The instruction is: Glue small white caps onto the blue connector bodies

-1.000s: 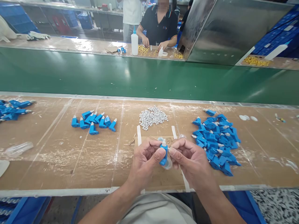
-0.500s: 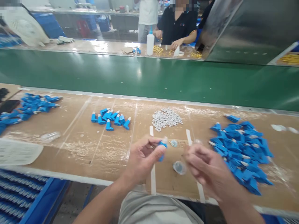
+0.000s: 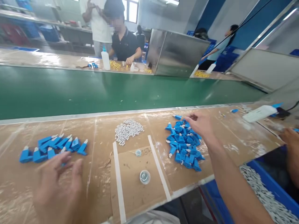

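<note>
My left hand [image 3: 58,183], smeared by motion, has its fingers apart, with nothing visibly held. It is just in front of a small group of blue plastic pieces with white tips [image 3: 53,143] and partly covers the nearest ones. My right hand [image 3: 199,124] is over the far right side of a larger pile of similar blue pieces [image 3: 184,144]. Its thumb and finger are bent together at a blue piece at the pile's edge; the other fingertips are hidden. Between the hands are a small clear cup of liquid [image 3: 145,177] and a smaller clear dish [image 3: 138,152].
Small grey-white parts [image 3: 128,130] lie in a heap beyond a cardboard sheet [image 3: 133,199] edged with white tape. A green belt [image 3: 93,93] runs behind. A white bottle [image 3: 260,113] lies at right, near another person's hand [image 3: 291,138]. A blue bin [image 3: 275,189] sits below.
My left hand has moved left to the small group and no longer shows the blue piece it held. My right hand has gone from beside the cup to the large pile. The view has turned right.
</note>
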Motion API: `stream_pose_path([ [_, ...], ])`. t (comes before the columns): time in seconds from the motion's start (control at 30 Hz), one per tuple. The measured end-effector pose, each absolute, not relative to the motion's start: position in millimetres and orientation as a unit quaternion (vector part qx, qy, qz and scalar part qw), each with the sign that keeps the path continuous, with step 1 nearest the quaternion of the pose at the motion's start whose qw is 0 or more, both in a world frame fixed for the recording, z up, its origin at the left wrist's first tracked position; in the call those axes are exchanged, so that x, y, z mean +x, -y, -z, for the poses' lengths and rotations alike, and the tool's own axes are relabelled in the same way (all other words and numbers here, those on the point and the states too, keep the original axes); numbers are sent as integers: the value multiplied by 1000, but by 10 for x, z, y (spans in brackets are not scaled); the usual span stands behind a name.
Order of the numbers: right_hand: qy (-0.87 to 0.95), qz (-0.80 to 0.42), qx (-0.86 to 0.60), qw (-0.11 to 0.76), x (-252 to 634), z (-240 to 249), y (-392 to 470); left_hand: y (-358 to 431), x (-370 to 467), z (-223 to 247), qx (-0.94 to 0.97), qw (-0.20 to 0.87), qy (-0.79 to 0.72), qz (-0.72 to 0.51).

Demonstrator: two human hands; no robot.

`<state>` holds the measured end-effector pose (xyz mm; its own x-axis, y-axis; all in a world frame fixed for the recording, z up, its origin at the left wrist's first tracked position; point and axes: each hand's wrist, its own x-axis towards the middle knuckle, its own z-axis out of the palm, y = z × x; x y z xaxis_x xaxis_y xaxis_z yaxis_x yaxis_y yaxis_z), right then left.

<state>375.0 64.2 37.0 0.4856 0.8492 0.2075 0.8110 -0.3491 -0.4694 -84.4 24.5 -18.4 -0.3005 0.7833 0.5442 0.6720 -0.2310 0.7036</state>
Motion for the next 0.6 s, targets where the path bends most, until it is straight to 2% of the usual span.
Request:
stream_pose_path([
  [0.07,517,-62,-821,234,3925,-359,-991,-149,-589,102,652,58,-574,-493],
  [0.2,536,-133,-805,216,3926,-318,-1389,-30,-305,7,697,131,-527,-468],
  [0.3,554,-190,-774,240,3847,-351,-1393,26,-251,-50,681,203,-525,-469],
  [0.43,581,-286,-697,308,3623,-423,-1070,55,-177,-190,642,355,-493,-468],
  [0.53,579,-424,-586,376,3210,-422,-644,4,-26,-292,635,450,-439,-448],
  [0.6,502,-609,-447,421,2867,-402,-364,-57,118,-317,622,506,-402,-441],
])
